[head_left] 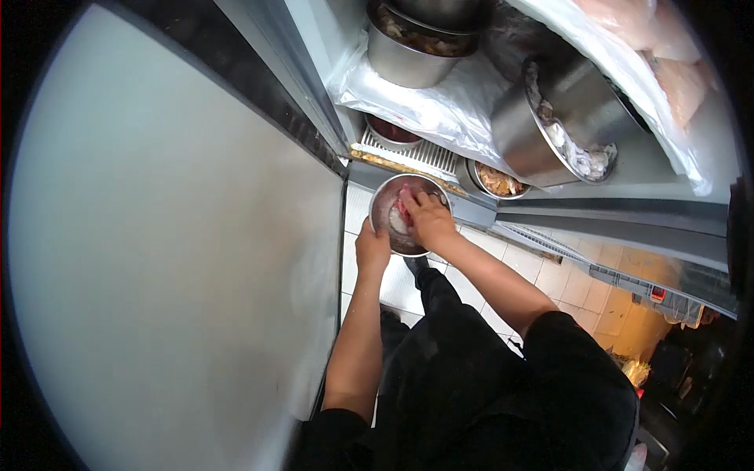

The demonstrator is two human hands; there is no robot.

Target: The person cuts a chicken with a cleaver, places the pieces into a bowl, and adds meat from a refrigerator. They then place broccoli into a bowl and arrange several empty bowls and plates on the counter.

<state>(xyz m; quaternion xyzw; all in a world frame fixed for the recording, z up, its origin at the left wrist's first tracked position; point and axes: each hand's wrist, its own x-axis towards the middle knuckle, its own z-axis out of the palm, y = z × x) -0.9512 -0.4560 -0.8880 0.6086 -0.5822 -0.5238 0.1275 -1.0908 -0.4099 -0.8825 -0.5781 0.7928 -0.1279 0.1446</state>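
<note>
A round metal bowl (pixel 383 198) is held in front of an open fridge. My left hand (pixel 372 247) grips its near left rim, thumb at the inside edge. Reaching into the bowl from the right, my right hand (pixel 430 220) has its fingers bent around reddish pieces (pixel 405 201) that look like raw meat. A whitish patch (pixel 397 220) shows at the bottom of the bowl beside the fingers. Part of the contents is hidden under the right hand.
The fridge door (pixel 173 235) stands open at my left. On the plastic-lined shelf are a metal pot (pixel 408 64) and a tilted large pot (pixel 518 125). Below sit a container of dark red contents (pixel 394 135) and one of brownish pieces (pixel 500 182). White tiles (pixel 479 246) cover the floor.
</note>
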